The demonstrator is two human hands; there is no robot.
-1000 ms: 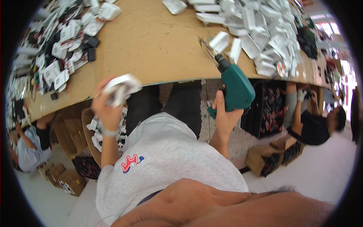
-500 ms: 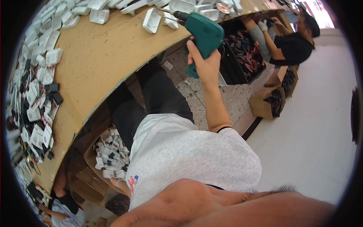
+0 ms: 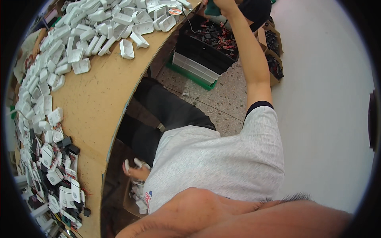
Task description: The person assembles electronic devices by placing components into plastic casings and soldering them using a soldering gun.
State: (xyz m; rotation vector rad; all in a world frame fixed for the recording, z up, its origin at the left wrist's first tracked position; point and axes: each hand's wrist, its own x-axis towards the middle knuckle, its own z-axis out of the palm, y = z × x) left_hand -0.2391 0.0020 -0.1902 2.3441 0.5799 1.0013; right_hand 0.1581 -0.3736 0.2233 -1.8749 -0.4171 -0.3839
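Observation:
My right arm reaches far up and right, and my right hand [image 3: 227, 4] sits at the top edge of the view, closed on a green power screwdriver [image 3: 211, 8] that is mostly cut off. My left hand [image 3: 134, 170] hangs low beside my grey shirt, under the edge of the brown table [image 3: 103, 91]. Its fingertips show white, and my torso hides part of it, so I cannot tell whether it holds anything. Just below it lies a box of white plastic parts [image 3: 137, 196].
A heap of white plastic housings [image 3: 99, 23] covers the far part of the table. Mixed white and black wired parts [image 3: 55, 166] crowd its left end. A black crate of wired parts [image 3: 206, 47] and cardboard boxes [image 3: 274, 43] stand on the floor to the right.
My head has turned, so the table swings to the left. My right hand has carried the screwdriver up to the top edge. My left hand has dropped below the table.

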